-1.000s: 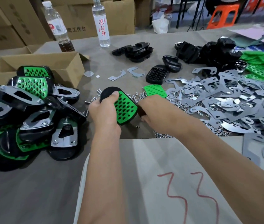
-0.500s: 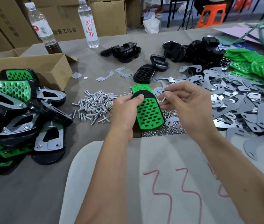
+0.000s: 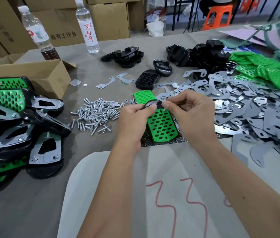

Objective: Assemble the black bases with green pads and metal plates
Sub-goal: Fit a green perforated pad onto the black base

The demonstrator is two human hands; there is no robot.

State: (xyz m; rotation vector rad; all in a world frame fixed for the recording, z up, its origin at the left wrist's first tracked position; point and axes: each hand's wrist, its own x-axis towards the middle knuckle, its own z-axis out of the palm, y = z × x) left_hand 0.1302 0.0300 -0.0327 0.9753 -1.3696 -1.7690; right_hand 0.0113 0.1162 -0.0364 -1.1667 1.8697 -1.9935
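The black base with its green pad [image 3: 161,127] is held up over the near middle of the desk [image 3: 33,194]. The left hand [image 3: 134,117] grips its far end; the right hand [image 3: 192,114] pinches a small screw [image 3: 164,109] just above the pad's far right corner. To do this well, keep the base steady, line the screw straight over its hole and seat it without tilting. More screws [image 3: 96,114] lie left; metal plates [image 3: 247,107] right.
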